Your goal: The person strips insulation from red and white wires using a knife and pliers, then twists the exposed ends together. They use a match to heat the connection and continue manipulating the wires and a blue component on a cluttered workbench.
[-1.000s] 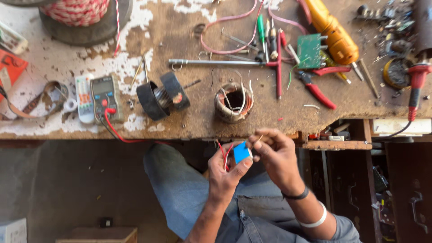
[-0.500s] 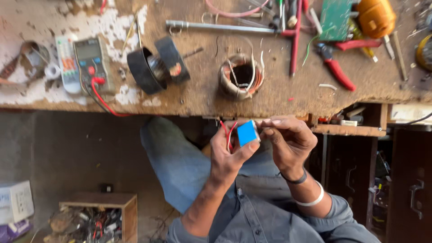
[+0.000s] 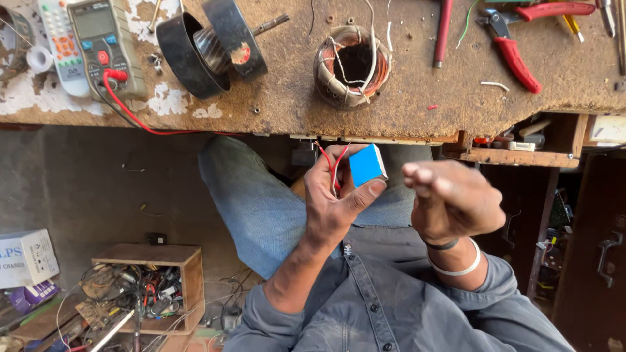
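Observation:
My left hand (image 3: 329, 195) holds a small blue box-shaped part (image 3: 366, 165) with red and white wires (image 3: 331, 166) between thumb and fingers, in front of my lap below the bench edge. My right hand (image 3: 450, 199) hovers just right of the blue part, fingers curled together, apart from it and holding nothing that I can see. It wears a white bangle and a dark band at the wrist. Above, on the worn wooden workbench (image 3: 417, 85), lies a wound motor stator coil (image 3: 352, 65) with loose wire ends.
On the bench sit a multimeter (image 3: 107, 45) with a red lead, a remote control (image 3: 62, 45), a black motor rotor assembly (image 3: 212, 45), red pliers (image 3: 515, 55) and a red screwdriver (image 3: 443, 32). A wooden box of wires (image 3: 147, 287) and a cardboard box (image 3: 26, 257) stand on the floor at left.
The view has dropped lower and closer to the bench. My right hand has let go of the blue part and pulled away to the right; my left hand still holds it.

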